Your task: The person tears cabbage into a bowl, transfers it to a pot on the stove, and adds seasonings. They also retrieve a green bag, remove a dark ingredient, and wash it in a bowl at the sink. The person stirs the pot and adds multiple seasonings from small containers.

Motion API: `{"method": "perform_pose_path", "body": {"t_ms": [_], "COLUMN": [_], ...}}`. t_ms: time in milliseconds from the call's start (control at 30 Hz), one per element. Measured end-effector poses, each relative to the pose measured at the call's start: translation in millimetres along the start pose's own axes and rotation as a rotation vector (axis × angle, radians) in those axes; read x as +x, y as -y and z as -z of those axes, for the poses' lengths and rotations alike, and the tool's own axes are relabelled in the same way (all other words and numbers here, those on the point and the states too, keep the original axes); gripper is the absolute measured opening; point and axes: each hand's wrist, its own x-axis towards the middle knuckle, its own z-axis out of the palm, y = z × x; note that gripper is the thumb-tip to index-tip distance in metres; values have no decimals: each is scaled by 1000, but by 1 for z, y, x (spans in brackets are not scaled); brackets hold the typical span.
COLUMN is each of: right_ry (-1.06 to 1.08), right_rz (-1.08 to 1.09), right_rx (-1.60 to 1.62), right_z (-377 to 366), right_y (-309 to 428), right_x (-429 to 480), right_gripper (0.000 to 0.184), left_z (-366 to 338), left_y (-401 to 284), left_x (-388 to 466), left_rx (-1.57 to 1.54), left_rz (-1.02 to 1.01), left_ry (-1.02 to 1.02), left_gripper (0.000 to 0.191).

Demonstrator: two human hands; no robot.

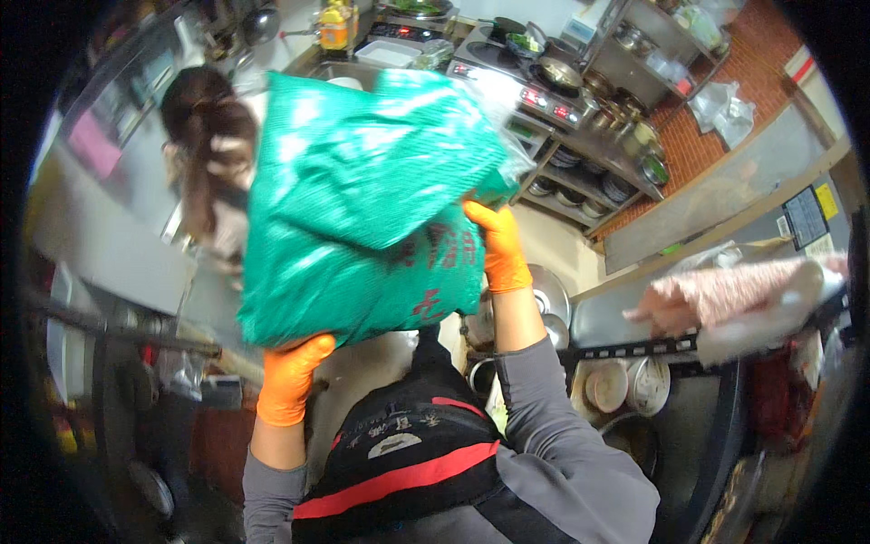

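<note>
A large green woven plastic sack (353, 156) with red printed writing is held up in front of me, its top part folded over. My left hand (292, 377), in an orange glove, grips the sack's lower left corner with the thumb on the near face. At the sack's right side my right hand (501, 241), gloved in the same orange, clasps the edge below the fold. The fingers of both hands are mostly hidden behind the sack. A clear plastic bag (516, 153) shows past its right edge.
Another person (211, 149) stands just left of the sack. Ahead are a cooktop (489, 54) with pans, a steel shelf rack (669, 58) and an undershelf (571, 183) holding stacked bowls. A pink towel (727, 292) hangs on the right. White buckets (607, 386) sit below it.
</note>
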Motion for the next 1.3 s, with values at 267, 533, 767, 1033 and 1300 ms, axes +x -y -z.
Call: {"method": "perform_pose_path", "body": {"t_ms": [267,533,767,1033,1300], "right_ry": [-150,152,411,701,1443], "right_rz": [57,-137,-367,-641,-581], "right_rx": [-56,-870,-937,-942,-796], "right_z": [225,240,270,264,151], "right_y": [28,105,83,25,-111], "right_x": [178,350,462,655,802], "right_gripper": [44,45,40,43,40], "left_z": [-156,-234,-207,-155,-102], "left_y": [45,126,242,279,275], "left_x": [264,459,590,663,623], "left_rx": [358,711,143,244,-99], "left_rz": [-393,-502,182,289,456], "left_ry": [-254,-230,80,306,-419], "left_gripper": [86,42,26,36,38]}}
